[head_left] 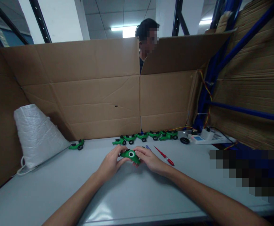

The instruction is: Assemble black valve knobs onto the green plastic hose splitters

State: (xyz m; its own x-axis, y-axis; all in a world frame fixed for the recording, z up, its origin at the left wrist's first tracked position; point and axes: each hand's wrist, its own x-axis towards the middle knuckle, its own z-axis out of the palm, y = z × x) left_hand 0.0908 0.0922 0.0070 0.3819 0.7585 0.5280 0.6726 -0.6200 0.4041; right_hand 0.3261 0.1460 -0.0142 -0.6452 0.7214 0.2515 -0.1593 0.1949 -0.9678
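Observation:
A small green part (129, 154) with a round white-and-black piece on its face is held up over the table between both my hands. My left hand (112, 161) grips its left end with thumb and fingers. On the other end, my right hand (151, 159) closes around it, its fingertips partly hidden behind the part. Just right of my right hand lies a red screwdriver (166, 157) with a thin shaft. A blue pen-like item (147, 147) shows partly behind that hand.
Several similar green parts with black wheels (141, 136) line the table's back edge; another green one (77, 145) lies left, beside a white wrapped bundle (38, 138). A black ring (185, 140) and a power strip (209, 137) are back right. Cardboard walls (92, 94) enclose the table; a person (147, 37) is beyond.

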